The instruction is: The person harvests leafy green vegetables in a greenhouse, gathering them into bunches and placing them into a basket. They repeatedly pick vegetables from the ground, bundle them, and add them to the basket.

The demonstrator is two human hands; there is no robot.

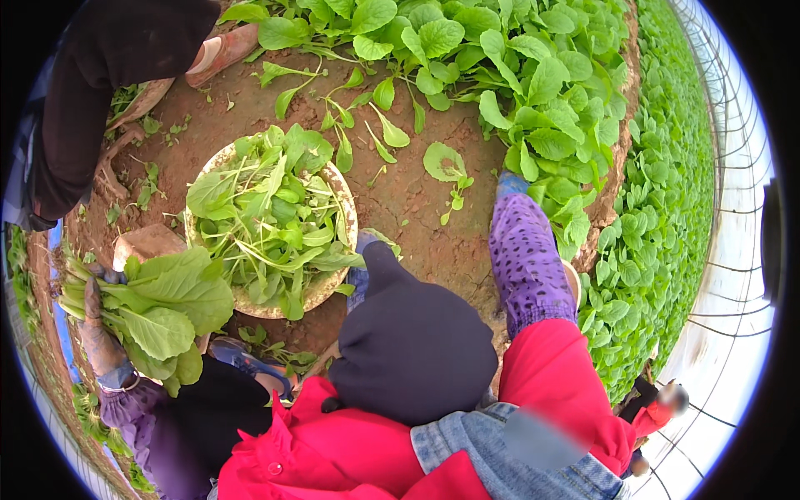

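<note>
At the left, my left hand, in a soiled glove, is closed around the stems of a bunch of leafy greens, its broad leaves fanned to the right. My right hand, in a blue glove under a purple spotted sleeve, reaches into the edge of the growing greens. Leaves cover its fingers, so whether it grips a plant is hidden. Between my hands, nearer the left, stands a round, dirt-stained basin heaped with picked greens.
Loose plants lie on the brown soil. A brick-like block sits left of the basin. Another person's dark-trousered leg and shoe are at upper left. A person in red is far right, by a curved white sheet.
</note>
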